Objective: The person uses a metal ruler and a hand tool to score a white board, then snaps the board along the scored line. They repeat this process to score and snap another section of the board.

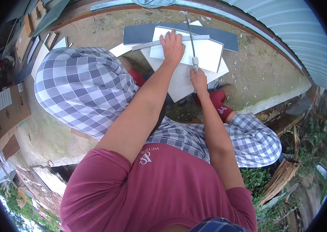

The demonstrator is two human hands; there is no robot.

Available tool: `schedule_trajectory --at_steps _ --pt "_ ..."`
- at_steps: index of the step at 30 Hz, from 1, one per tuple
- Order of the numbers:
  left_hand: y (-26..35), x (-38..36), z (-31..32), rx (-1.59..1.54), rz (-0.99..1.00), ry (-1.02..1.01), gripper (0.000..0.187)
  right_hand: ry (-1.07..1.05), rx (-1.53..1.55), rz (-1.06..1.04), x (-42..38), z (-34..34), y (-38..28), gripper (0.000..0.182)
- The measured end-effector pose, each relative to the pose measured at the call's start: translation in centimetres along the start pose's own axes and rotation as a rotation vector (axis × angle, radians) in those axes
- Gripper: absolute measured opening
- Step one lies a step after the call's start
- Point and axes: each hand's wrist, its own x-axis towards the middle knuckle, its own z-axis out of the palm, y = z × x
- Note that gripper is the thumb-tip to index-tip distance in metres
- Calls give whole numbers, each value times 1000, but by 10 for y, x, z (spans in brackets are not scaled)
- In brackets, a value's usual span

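My left hand (172,48) lies with its fingers spread across a grey metal bar (200,37), pressing it down on a white board (206,54). My right hand (199,80) is closed round the pale wrapped handle of a long thin dark blade (191,40). The blade points away from me and crosses over the bar and the board, to the right of my left hand. Under the white board are a larger pale board (179,86) and a long dark grey panel (140,34).
Concrete ground (256,77) with small pale scraps surrounds the boards. My feet in red socks (218,101) are on either side. A cardboard box (6,108) and offcut panels (32,48) are at the left. Corrugated metal sheeting (295,31) rises at the right.
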Motion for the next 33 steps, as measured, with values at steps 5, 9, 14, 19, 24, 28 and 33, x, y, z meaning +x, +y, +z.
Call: schedule_trajectory --at_steps 5,9,14,19,24,28,33 --pt "2 -11 3 2 -19 -5 28 63 42 0 -25 6 24 39" --pt "8 3 2 -31 -6 27 28 42 35 -13 -1 -14 -5 38" --pt "7 0 0 -20 -21 -5 29 96 5 -56 -5 -5 11 38" --pt "6 0 1 -8 -22 -8 29 34 14 -8 -11 -10 5 39" --pt "7 -1 -1 -22 -8 10 30 11 -7 -20 1 -19 -9 39" --pt "6 -3 1 -10 -18 -3 29 17 -7 -17 -13 -7 13 39" --pt "7 -2 2 -14 -7 1 29 58 9 -49 -1 -4 9 39"
